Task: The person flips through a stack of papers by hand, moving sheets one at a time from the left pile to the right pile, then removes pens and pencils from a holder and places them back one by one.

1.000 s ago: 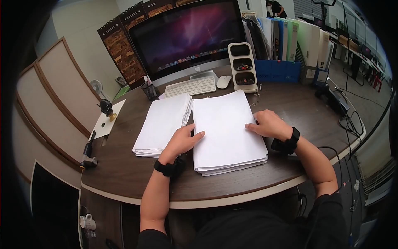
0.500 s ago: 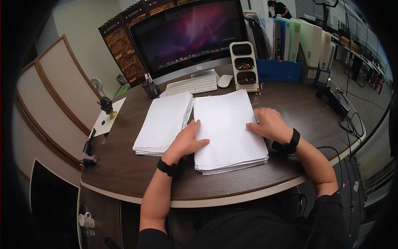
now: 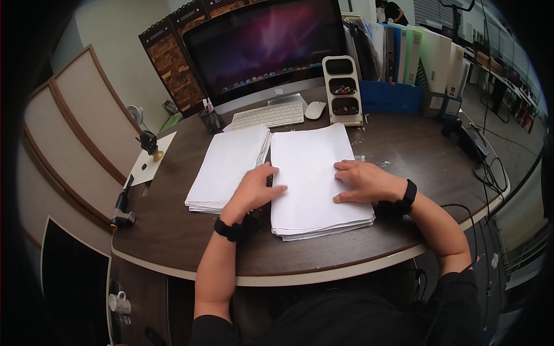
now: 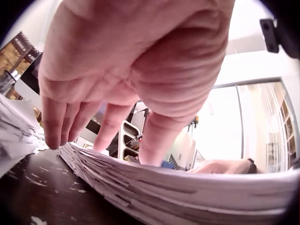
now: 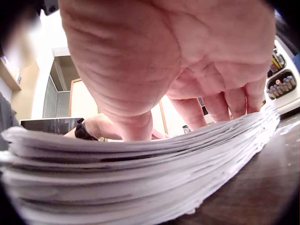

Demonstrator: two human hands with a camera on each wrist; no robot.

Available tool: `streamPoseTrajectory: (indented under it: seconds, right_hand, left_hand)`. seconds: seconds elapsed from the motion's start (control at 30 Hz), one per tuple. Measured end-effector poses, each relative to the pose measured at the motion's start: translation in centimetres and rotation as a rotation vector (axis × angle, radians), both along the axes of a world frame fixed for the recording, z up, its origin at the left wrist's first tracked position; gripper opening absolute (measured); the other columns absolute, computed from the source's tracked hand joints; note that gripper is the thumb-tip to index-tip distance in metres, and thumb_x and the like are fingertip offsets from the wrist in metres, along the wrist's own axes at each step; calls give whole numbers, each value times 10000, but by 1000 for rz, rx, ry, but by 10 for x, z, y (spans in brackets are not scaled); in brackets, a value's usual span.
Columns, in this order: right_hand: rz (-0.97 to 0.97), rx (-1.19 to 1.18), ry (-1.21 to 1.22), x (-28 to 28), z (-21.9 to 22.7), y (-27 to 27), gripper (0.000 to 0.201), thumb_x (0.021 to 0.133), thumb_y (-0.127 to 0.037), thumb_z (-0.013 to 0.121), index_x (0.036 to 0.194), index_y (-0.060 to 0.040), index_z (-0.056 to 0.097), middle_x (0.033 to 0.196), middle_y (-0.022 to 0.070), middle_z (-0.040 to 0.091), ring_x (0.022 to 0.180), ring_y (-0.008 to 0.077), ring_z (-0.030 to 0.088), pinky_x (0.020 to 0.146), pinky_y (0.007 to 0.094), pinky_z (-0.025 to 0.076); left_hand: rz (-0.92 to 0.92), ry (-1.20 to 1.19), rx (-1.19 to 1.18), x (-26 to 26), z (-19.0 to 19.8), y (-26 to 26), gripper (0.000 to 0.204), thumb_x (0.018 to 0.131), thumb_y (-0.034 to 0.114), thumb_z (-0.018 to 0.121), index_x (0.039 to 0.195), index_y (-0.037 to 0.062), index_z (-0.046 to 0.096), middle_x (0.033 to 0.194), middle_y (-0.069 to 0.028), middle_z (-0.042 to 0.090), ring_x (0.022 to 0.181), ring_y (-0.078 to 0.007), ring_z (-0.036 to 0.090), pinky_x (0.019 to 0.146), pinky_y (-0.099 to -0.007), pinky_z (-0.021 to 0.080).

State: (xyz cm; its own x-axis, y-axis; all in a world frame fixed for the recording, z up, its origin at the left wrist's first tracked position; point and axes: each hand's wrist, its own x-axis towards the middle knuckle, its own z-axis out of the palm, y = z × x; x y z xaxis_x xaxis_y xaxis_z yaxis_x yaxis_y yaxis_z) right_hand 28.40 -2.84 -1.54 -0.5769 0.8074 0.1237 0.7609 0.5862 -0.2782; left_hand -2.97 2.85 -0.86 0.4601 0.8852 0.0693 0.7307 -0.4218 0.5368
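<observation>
A thick stack of white paper (image 3: 309, 202) lies in the middle of the desk in the head view, its sheets slightly uneven along the near edge. My left hand (image 3: 254, 187) is at its left edge, thumb reaching over the top sheet. In the left wrist view the fingers (image 4: 110, 124) point down at the rim of the layered sheets (image 4: 140, 187). From the other side my right hand (image 3: 369, 183) lies over the right edge, fingers spread on the top sheet. The right wrist view shows its thumb (image 5: 133, 126) straight down at the stack's upper edge (image 5: 140, 164).
A second paper stack (image 3: 228, 164) lies close on the left. Behind are a keyboard (image 3: 268, 117), a mouse (image 3: 315, 110), a monitor (image 3: 259, 46) and a white pen holder (image 3: 344, 92). Binders (image 3: 427, 60) and a telephone (image 3: 466, 141) with cables stand right. White scraps (image 3: 378, 162) dot the desk.
My right hand has moved left from the stack's right edge onto the top sheet, its fingers spreading. The left hand shifted slightly right, then back left. The stack stays in place.
</observation>
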Motion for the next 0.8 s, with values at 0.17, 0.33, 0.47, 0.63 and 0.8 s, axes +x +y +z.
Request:
streamPoseTrajectory:
  seconds: [0.17, 0.33, 0.47, 0.63, 0.8]
  right_hand:
    - [-7, -64, -26, -2, 9, -2, 584, 866, -458, 706, 1131, 59, 648, 1387, 268, 516, 1302, 390, 488, 1090, 416, 406]
    - [-2, -57, -31, -1, 5, 0, 556, 868, -445, 706, 1095, 60, 648, 1371, 261, 524, 1278, 388, 501, 1071, 417, 417]
    - [-15, -76, -47, -3, 9, -2, 555, 869, -443, 704, 1101, 57, 648, 1378, 258, 520, 1285, 386, 496, 1073, 417, 416]
    - [-3, -51, -35, -2, 9, -3, 559, 869, -449, 704, 1106, 54, 650, 1382, 263, 518, 1285, 392, 498, 1077, 422, 414]
    - [-17, -76, -49, -3, 11, -3, 564, 869, -457, 704, 1111, 50, 651, 1388, 267, 515, 1298, 393, 491, 1086, 422, 408]
  left_hand:
    - [218, -110, 350, -28, 1, 18, 454, 799, 289, 761, 1066, -72, 692, 1024, -242, 707, 964, -395, 679, 863, -426, 532]
    - [389, 384, 171, -30, 1, 15, 495, 774, 355, 781, 940, -103, 692, 933, -281, 697, 927, -414, 675, 838, -457, 532]
    - [343, 400, 186, -34, -8, 20, 480, 774, 398, 769, 840, -71, 689, 864, -268, 690, 877, -415, 674, 803, -465, 527]
    - [356, 347, 241, -38, -12, 24, 436, 809, 379, 724, 818, -56, 697, 817, -260, 690, 842, -418, 677, 798, -474, 528]
    - [447, 263, 364, -45, -16, 31, 278, 865, 239, 627, 827, -24, 709, 799, -268, 676, 805, -432, 676, 769, -505, 525]
